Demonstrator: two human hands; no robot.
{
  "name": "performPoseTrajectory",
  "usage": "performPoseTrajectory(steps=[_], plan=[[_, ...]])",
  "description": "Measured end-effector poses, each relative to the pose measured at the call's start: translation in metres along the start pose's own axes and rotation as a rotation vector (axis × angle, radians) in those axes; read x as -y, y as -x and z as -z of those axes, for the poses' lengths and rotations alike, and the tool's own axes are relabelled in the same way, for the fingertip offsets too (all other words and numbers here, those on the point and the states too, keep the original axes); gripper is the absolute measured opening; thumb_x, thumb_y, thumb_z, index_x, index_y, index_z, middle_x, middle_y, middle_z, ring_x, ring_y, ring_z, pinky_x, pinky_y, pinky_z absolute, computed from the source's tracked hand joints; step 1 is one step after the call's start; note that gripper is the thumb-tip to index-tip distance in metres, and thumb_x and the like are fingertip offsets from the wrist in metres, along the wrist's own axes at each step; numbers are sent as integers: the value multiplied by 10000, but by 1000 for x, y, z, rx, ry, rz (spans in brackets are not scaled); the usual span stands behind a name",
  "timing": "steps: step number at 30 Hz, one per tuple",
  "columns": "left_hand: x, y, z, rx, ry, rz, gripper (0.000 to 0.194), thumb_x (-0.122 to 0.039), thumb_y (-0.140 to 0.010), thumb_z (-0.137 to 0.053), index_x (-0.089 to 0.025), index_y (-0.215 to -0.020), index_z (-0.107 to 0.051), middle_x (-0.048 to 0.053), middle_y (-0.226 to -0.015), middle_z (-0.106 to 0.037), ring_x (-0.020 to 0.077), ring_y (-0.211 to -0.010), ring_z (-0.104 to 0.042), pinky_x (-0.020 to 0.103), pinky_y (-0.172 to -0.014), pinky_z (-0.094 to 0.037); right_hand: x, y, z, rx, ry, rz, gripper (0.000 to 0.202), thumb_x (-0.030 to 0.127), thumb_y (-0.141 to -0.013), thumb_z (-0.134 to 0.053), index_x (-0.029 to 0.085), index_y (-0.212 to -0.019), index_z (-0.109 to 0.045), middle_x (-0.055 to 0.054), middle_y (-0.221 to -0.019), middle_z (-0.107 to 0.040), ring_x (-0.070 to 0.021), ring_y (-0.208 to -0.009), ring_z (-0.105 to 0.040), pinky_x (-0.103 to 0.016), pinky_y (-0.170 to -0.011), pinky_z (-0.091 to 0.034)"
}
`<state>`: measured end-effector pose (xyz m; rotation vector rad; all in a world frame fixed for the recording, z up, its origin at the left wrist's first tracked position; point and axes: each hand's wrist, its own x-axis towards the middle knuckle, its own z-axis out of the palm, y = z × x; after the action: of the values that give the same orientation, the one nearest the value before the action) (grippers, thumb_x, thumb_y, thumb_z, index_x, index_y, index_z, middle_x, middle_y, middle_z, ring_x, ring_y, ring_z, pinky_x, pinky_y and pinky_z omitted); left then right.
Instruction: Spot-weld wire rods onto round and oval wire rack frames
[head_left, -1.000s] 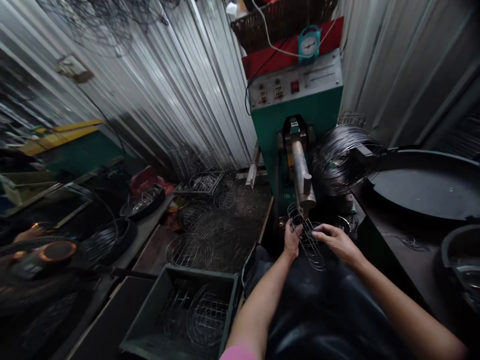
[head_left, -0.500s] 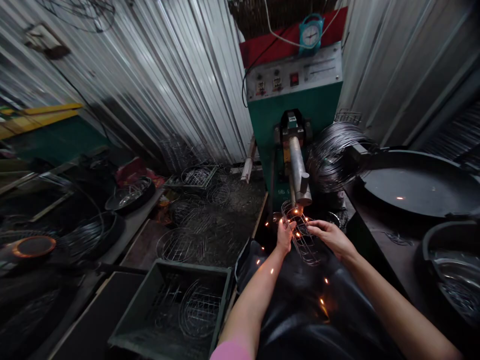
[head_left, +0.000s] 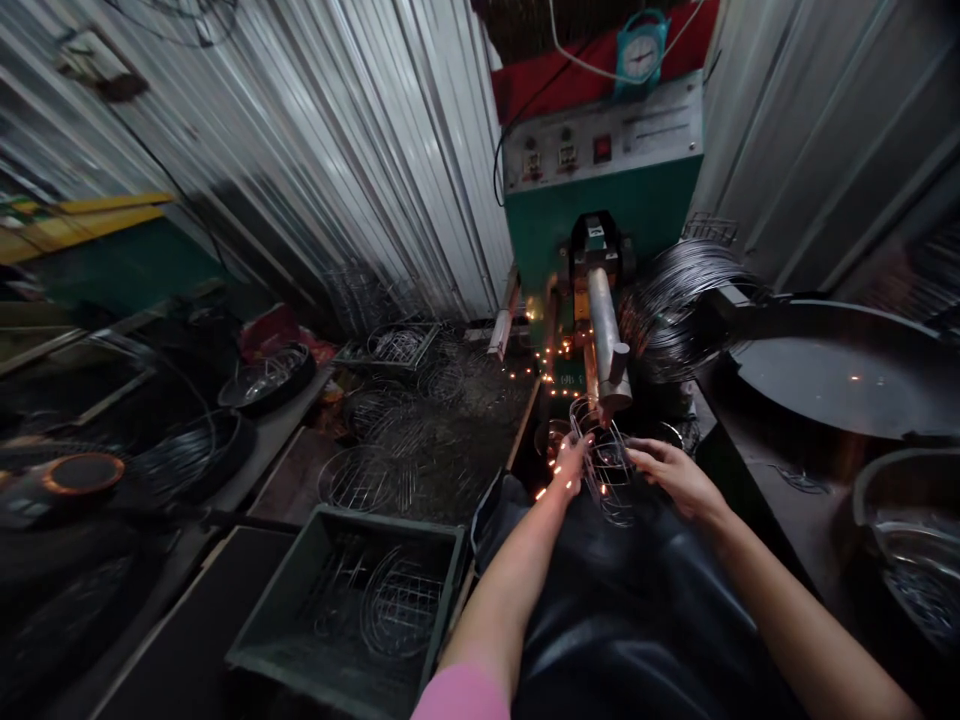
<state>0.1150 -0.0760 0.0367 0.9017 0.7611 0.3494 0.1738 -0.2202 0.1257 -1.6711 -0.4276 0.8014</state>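
A small wire rack (head_left: 613, 478) of curved and straight rods hangs just below the cylindrical metal arm (head_left: 606, 330) of a green machine (head_left: 615, 195). My left hand (head_left: 571, 466) is closed on the rack's left side. From the right, my right hand (head_left: 671, 474) pinches the rack's edge with thumb and fingers. The rack's top lies at the tip of the metal arm. Orange sparks fly beside my left hand and in front of the machine's lower part.
A green crate (head_left: 345, 515) with wire racks stands at the lower left, and more wire pieces (head_left: 382, 420) lie behind it. On the right are a wire coil (head_left: 675, 305), a large round tray (head_left: 840, 385) and a black tub (head_left: 900, 465). A black apron (head_left: 645, 620) covers my lap.
The sparks have shifted and now spread to the left of the metal arm. The camera view has moved slightly. Both hands still hold the rack in nearly the same place.
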Motion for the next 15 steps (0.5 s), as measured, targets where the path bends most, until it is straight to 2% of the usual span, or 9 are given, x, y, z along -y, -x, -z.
performPoseTrajectory(steps=[3,7,13,15], plan=[[2,-2,4,35,-23,-4,494,-435,-587,-724,-200,-959,-498,-50,-655,-441,49,-469,-377,167,-400,-256,-12,11,4,65,0,-27,403,490,-565,-712,154,-773,-633,17,-605,-571,-84,-516,-450,-217,-490,-343],[7,-5,5,-29,-35,14,492,-442,-589,-713,-203,-955,-488,-66,-621,-399,33,-420,-313,160,-374,-177,-12,15,2,108,-14,-19,384,492,-555,-714,161,-714,-602,45,-548,-522,-78,-483,-421,-217,-483,-332],[8,2,0,-107,-29,-40,462,-513,-611,-677,-192,-876,-477,-76,-553,-351,36,-392,-269,176,-363,-140,-9,12,1,33,27,83,346,500,-656,-644,182,-788,-618,-1,-663,-609,-136,-589,-534,-249,-548,-409],[7,5,-1,-126,-31,-8,445,-512,-615,-672,-191,-848,-472,-76,-538,-339,39,-391,-273,178,-364,-146,-8,7,0,3,44,102,351,507,-659,-639,182,-789,-627,-8,-659,-615,-143,-589,-541,-252,-545,-414]])
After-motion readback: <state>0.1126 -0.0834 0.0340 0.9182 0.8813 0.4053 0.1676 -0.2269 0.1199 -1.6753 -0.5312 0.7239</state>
